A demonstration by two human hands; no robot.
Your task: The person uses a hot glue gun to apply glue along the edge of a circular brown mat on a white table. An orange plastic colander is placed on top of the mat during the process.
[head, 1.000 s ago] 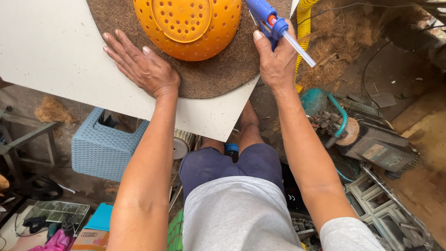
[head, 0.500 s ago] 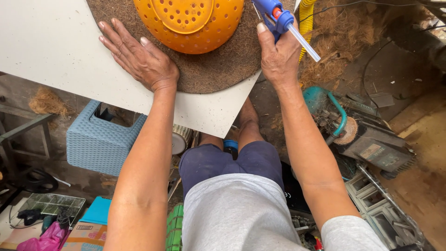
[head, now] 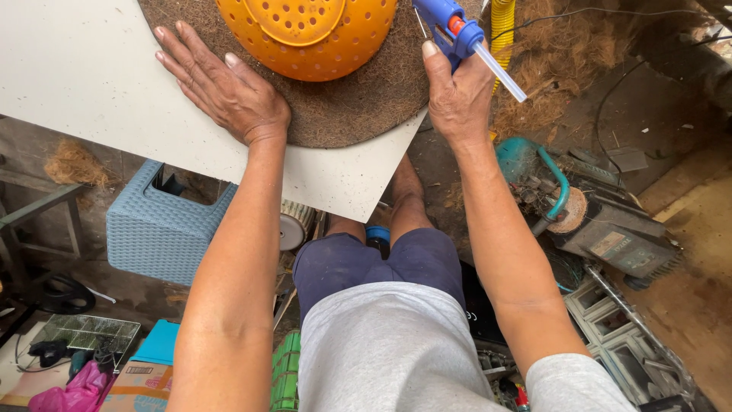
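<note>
While right hand [head: 457,95] grips glue gun [head: 450,23], left hand [head: 225,84] flat on fibre mat [head: 358,107], white board [head: 76,84], cluttered workshop

Rough fibre, smooth plastic, matt board

The round mat [head: 358,114] at the top of the frame looks like coarse brown fibre; the holed orange bowl [head: 309,34] on it is smooth, slightly glossy plastic; the board [head: 84,84] beneath is matt off-white; the blue glue gun [head: 450,23] at upper right is plastic.

Left hand [head: 229,88] flat on fibre mat [head: 358,107]; right hand [head: 457,95] grips glue gun [head: 457,30], nozzle apparently out of frame.
</note>
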